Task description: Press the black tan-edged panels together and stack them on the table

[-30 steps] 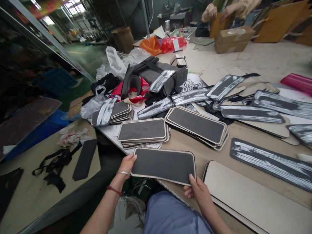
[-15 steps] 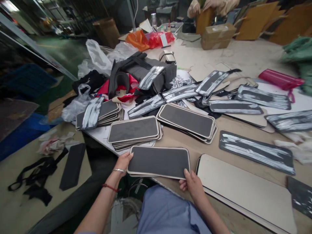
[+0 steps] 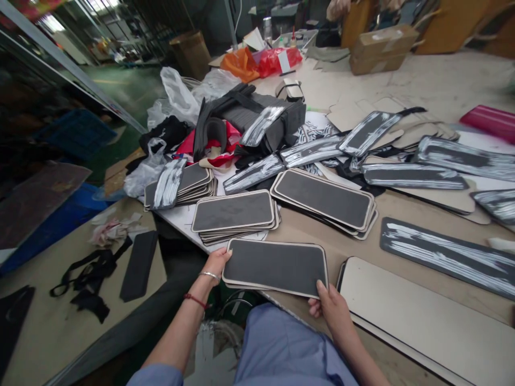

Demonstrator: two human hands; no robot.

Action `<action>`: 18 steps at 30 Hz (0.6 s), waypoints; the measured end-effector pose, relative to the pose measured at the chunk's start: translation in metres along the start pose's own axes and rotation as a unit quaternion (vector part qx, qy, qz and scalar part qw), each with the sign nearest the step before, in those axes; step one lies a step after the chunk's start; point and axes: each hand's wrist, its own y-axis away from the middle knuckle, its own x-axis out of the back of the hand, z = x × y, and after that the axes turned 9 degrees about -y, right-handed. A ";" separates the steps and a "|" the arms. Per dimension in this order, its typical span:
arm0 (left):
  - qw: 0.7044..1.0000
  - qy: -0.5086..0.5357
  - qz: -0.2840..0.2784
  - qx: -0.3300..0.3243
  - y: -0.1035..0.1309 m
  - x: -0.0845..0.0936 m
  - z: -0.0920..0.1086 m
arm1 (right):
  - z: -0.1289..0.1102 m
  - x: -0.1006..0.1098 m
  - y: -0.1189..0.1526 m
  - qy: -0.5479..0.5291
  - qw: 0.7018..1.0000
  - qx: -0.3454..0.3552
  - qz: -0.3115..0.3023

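I hold a flat dark grey panel (image 3: pixel 277 267) with a pale rim over the near edge of the worktable (image 3: pixel 322 249). My left hand (image 3: pixel 218 262) grips its left end and my right hand (image 3: pixel 330 305) grips its near right corner, thumb on top. Just beyond it lie two stacks of like panels, one stack (image 3: pixel 234 214) straight ahead and one stack (image 3: pixel 325 199) to the right. A third stack (image 3: pixel 189 182) sits further left with a glue-streaked strip on it.
Long dark strips smeared with white glue (image 3: pixel 446 256) lie across the table's right side. A large pale board (image 3: pixel 422 321) sits at my right. A heap of black fabric, bags and plastic (image 3: pixel 241 120) fills the middle back. Cardboard boxes (image 3: pixel 382 48) stand far off.
The view has swung slightly; the panel stays in both hands at the table's near edge, shifted a little right in view. The far person's hands have mostly left the frame.
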 end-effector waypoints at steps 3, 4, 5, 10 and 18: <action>1.000 -0.005 -0.002 -0.002 0.000 0.001 -0.001 | -0.001 -0.001 0.000 -0.006 1.000 0.004 -0.006; 1.000 -0.006 -0.002 -0.001 0.000 0.001 -0.001 | -0.001 -0.001 0.000 -0.008 1.000 0.004 -0.008; 1.000 -0.007 -0.001 0.000 0.000 0.001 -0.001 | -0.001 -0.001 0.000 -0.009 1.000 0.003 -0.009; 1.000 -0.007 0.001 0.004 0.002 -0.001 0.001 | 0.001 -0.001 -0.002 -0.013 1.000 0.002 -0.003; 1.000 0.026 -0.010 0.003 0.008 -0.003 0.005 | -0.001 -0.001 0.001 -0.011 1.000 0.009 0.004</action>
